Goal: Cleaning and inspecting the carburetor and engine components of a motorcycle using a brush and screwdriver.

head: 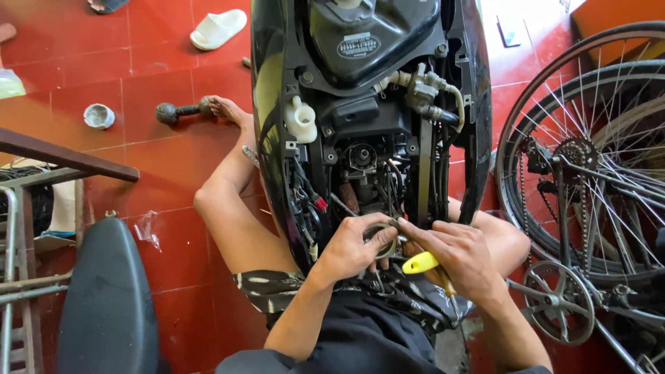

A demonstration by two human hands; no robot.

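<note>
From the head camera, the left hand (pixel 353 248) is curling its fingers around a dull grey metal ring clamp (pixel 383 239), held just below the glossy black scooter body (pixel 277 138) with its exposed engine bay. The right hand (pixel 463 253) is pinching the same ring while gripping a yellow-handled screwdriver (pixel 420 262). A white plastic reservoir (pixel 301 119) is sitting inside the bay. Red glazed floor tiles (pixel 159 83) are lying beneath; a spoked bicycle wheel (pixel 596 145) is standing close by.
</note>
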